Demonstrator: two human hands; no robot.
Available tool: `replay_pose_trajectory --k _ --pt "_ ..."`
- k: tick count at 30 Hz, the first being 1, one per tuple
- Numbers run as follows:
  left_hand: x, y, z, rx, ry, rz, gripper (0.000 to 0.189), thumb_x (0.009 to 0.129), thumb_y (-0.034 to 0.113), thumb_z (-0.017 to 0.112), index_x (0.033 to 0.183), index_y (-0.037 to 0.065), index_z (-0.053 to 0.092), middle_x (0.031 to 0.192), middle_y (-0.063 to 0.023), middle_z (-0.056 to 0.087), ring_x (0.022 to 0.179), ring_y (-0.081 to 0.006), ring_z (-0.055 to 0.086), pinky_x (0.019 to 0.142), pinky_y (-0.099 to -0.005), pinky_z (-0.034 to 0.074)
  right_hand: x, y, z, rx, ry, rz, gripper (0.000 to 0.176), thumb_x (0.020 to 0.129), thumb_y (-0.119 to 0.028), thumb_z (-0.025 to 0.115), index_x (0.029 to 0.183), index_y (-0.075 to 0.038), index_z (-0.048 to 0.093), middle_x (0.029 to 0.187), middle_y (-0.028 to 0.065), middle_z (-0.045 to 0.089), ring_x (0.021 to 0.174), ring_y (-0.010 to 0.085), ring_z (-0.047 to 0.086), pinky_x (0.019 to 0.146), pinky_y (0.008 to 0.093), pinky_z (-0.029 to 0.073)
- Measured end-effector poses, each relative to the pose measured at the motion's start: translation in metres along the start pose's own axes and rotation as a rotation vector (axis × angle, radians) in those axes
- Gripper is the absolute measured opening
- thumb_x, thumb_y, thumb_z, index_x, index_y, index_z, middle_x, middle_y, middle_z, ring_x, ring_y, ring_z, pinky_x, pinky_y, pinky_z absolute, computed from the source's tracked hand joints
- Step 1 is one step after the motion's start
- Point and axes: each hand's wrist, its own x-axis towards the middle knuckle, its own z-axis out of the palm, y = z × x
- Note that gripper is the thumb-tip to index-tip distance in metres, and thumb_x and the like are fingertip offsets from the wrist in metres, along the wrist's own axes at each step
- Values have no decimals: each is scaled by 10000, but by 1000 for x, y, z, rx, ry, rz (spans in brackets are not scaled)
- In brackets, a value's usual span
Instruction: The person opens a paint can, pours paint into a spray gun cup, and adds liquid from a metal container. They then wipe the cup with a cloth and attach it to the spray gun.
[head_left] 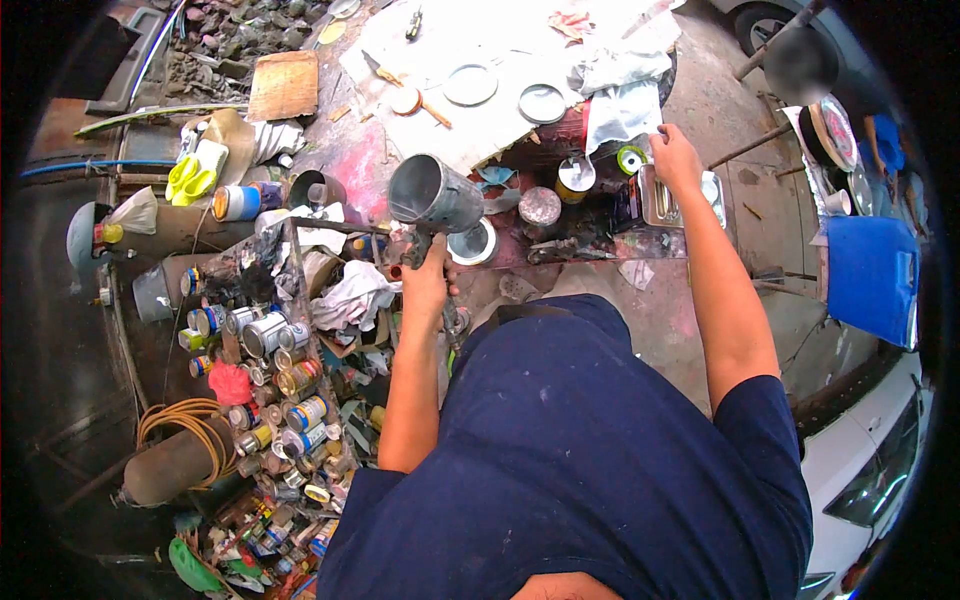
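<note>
My left hand is wrapped round the handle of a spray gun, whose grey metal cup tilts with its open mouth toward the upper left. Just under the cup stands a white tub. My right hand is closed at the edge of a white cloth on the far side of the bench; its fingertips are partly hidden. Below that hand lies a metal tray with tools. Beside it are an open can with a green rim and a yellow-and-white can.
White sheeting on the bench carries lids and a brush. Paint cans crowd the left, near a gas cylinder. At right are a blue container and a white car.
</note>
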Motion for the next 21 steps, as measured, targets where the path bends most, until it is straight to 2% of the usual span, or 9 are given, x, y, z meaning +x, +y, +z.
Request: replay_pose_trajectory --k 7,10,21 --pt "0 -5 1 49 -55 48 281 1023 293 594 816 103 576 681 -4 523 580 -107 503 449 -265 392 1 3 2 -2 3 -5 466 948 -412 570 1306 -123 649 1230 150 724 1166 377 664 988 471 503" --pt "-1 -5 3 44 -62 -3 230 1014 276 623 900 90 551 698 6 520 569 -85 503 440 -262 413 2 3 2 8 2 0 464 949 -412 569 1300 -121 650 1229 153 724 1162 377 665 985 470 504" --pt "-8 -5 6 38 -80 -43 275 1022 301 599 851 97 532 642 -3 498 514 -102 489 413 -280 384 3 7 5 1 19 -22 482 945 -433 567 1312 -131 648 1201 165 726 1133 380 673 956 461 512"
